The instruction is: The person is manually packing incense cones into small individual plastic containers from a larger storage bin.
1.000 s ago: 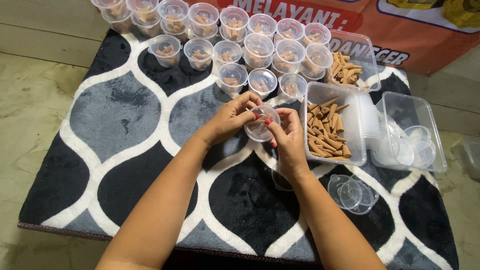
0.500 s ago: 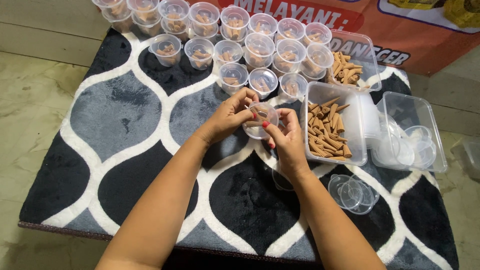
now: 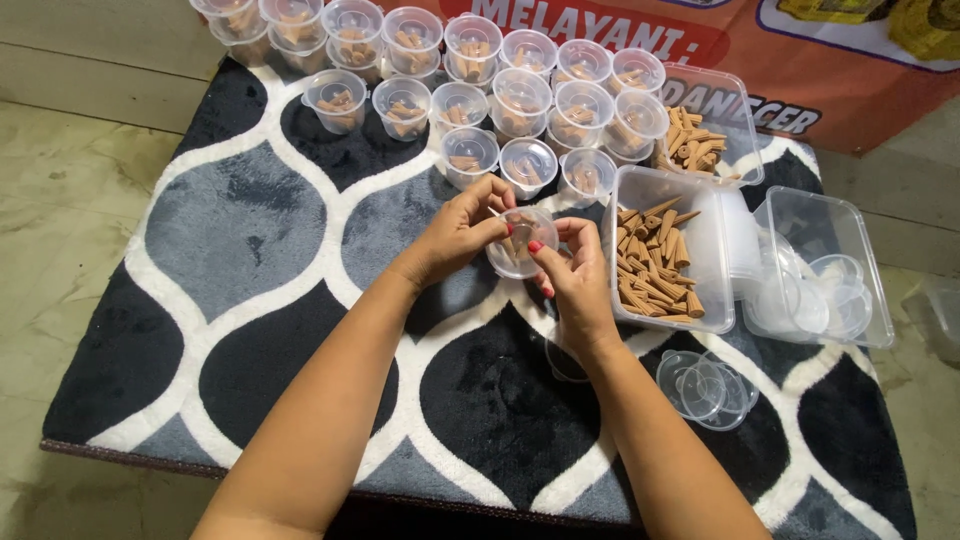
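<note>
Both hands on one small clear cup, lid going on.
Left hand (image 3: 462, 232) and right hand (image 3: 572, 275) grip the cup (image 3: 520, 243) above the rug (image 3: 240, 220). About twenty filled cups (image 3: 500, 95) stand behind; cone tray (image 3: 655, 265) still half full, spare lids (image 3: 705, 385) left. Cup contents and seal hidden by fingers.

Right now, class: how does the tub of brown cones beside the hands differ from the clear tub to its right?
The cone tub holds a heap of brown cones; the right tub holds clear round lids. The cone tub lies nearer the right hand; the right tub sits at the rug's edge. Both are clear, rectangular and lidless.
</note>
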